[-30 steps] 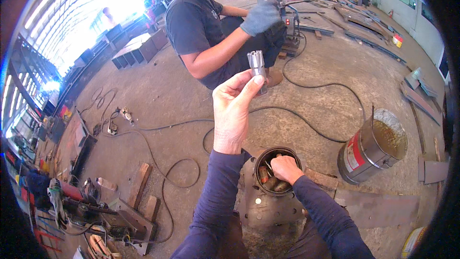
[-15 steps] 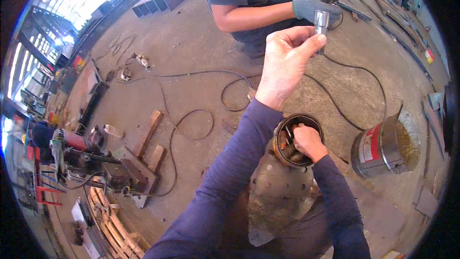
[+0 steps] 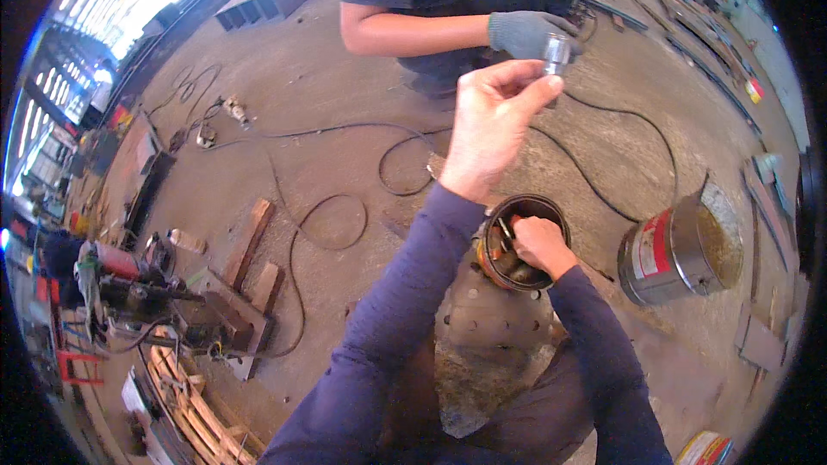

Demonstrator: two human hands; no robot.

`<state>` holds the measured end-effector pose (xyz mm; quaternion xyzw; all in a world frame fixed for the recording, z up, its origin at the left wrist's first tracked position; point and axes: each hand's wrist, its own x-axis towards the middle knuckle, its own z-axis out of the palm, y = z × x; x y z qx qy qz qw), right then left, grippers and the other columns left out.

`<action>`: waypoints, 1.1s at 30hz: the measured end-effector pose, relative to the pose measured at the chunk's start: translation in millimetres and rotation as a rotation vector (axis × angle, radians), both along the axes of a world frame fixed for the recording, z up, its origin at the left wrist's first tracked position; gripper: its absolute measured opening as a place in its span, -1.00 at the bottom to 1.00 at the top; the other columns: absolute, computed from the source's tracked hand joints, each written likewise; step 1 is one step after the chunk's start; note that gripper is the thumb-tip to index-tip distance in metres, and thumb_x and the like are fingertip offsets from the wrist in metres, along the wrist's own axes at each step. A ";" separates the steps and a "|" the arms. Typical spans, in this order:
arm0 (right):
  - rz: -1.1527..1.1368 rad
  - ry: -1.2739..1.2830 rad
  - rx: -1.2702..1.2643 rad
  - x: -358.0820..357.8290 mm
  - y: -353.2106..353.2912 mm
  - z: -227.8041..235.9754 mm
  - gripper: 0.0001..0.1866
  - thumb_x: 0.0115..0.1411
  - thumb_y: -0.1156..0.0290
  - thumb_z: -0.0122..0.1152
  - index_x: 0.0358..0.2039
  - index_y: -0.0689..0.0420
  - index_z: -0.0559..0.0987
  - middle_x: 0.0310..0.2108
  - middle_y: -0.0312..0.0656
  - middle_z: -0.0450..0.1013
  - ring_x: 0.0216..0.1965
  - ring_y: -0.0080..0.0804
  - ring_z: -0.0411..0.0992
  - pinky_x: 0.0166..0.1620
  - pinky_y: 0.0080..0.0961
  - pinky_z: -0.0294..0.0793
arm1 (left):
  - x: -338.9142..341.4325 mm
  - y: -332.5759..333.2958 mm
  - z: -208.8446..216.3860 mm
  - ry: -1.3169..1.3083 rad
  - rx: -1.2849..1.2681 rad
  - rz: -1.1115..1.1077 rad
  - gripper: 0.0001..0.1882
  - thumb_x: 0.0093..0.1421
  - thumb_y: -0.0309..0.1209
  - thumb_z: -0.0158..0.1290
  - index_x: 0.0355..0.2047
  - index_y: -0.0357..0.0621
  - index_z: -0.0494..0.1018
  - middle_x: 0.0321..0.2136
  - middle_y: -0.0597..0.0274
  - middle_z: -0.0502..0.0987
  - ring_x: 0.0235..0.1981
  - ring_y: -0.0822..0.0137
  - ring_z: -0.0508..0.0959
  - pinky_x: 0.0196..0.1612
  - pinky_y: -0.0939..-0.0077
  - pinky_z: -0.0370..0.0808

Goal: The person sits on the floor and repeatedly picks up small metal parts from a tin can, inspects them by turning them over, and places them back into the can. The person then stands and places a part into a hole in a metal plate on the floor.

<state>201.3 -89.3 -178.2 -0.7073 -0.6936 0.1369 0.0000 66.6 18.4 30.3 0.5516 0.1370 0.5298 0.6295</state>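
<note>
A shiny metal socket (image 3: 556, 49) is raised in front of me, pinched between the thumb and fingers of my left hand (image 3: 493, 116). Lower down, my right hand (image 3: 544, 246) reaches into a round dark tin (image 3: 566, 217). Its fingers are curled and partly hidden inside, so what they grip cannot be made out. Metal pieces and orange-brown items (image 3: 493, 250) lie in the tin beside that hand. Just behind the socket is a co-worker's grey-gloved hand (image 3: 519, 32); from this angle I cannot tell whether it touches the socket.
A larger metal bucket (image 3: 646, 288) with a red-and-white label stands right of the tin. Dark cable (image 3: 366, 222) loops over the floor. On the left are a machine (image 3: 185, 310), wooden blocks (image 3: 250, 245) and a power tool (image 3: 234, 109). Perforated metal (image 3: 491, 325) lies below the tin.
The view has shifted slightly. My left hand has come down a little with the socket, which now looks shorter. The co-worker's gloved hand has moved left and lower. My right hand stays in the tin.
</note>
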 end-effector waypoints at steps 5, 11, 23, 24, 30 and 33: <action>0.030 0.013 0.073 8.1 -6.1 1.5 -0.79 0.06 0.49 0.19 -0.29 0.25 0.64 -0.34 0.19 0.61 -0.24 0.17 0.62 -0.18 0.02 0.61 | -8.7 2.1 5.4 0.153 0.114 0.074 -0.78 0.24 -0.41 0.27 -0.19 -0.31 0.68 -0.34 0.34 0.69 -0.33 0.54 0.59 -0.22 0.58 0.53; 0.054 0.172 0.012 20.6 -21.2 30.7 -0.81 0.02 0.55 0.15 -0.36 0.34 0.64 -0.36 0.30 0.53 -0.23 0.24 0.57 -0.19 0.05 0.53 | -21.5 -5.6 1.8 0.092 0.037 0.007 -0.82 0.31 -0.42 0.24 -0.19 -0.31 0.68 -0.42 0.43 0.62 -0.47 0.65 0.44 -0.37 0.72 0.32; -0.029 0.183 0.143 19.9 0.2 -5.0 -0.81 0.08 0.47 0.16 -0.41 0.33 0.66 -0.32 0.28 0.58 -0.22 0.24 0.60 -0.11 0.03 0.60 | -7.3 -6.3 -6.2 0.065 -0.039 -0.100 -0.79 0.30 -0.43 0.25 -0.15 -0.35 0.65 -0.33 0.27 0.68 -0.38 0.54 0.61 -0.25 0.66 0.52; -0.012 0.145 0.124 14.2 8.6 -8.0 -0.81 0.07 0.48 0.17 -0.39 0.34 0.65 -0.32 0.29 0.56 -0.22 0.24 0.59 -0.13 0.01 0.58 | -11.3 -2.6 -4.9 0.058 -0.048 -0.094 -0.79 0.30 -0.44 0.25 -0.15 -0.36 0.65 -0.32 0.25 0.68 -0.38 0.52 0.62 -0.24 0.64 0.54; 0.133 0.150 -0.101 30.7 50.8 -54.8 -0.60 0.19 0.53 0.10 0.06 0.26 0.53 0.10 0.14 0.47 0.18 0.02 0.42 0.25 -0.18 0.36 | -24.8 3.0 1.4 0.274 0.308 0.222 -0.71 0.12 -0.28 0.31 -0.34 -0.33 0.70 -0.48 0.20 0.69 -0.43 0.46 0.62 -0.28 0.41 0.58; 0.169 0.378 -0.113 54.3 52.4 -76.7 -0.47 0.38 0.37 0.05 0.33 0.27 0.39 0.38 0.05 0.32 0.42 -0.14 0.22 0.45 -0.31 0.14 | -6.6 4.5 5.1 0.115 0.167 0.151 -0.76 -0.06 -0.42 0.35 -0.42 -0.38 0.68 -0.55 0.20 0.64 -0.48 0.48 0.55 -0.34 0.42 0.55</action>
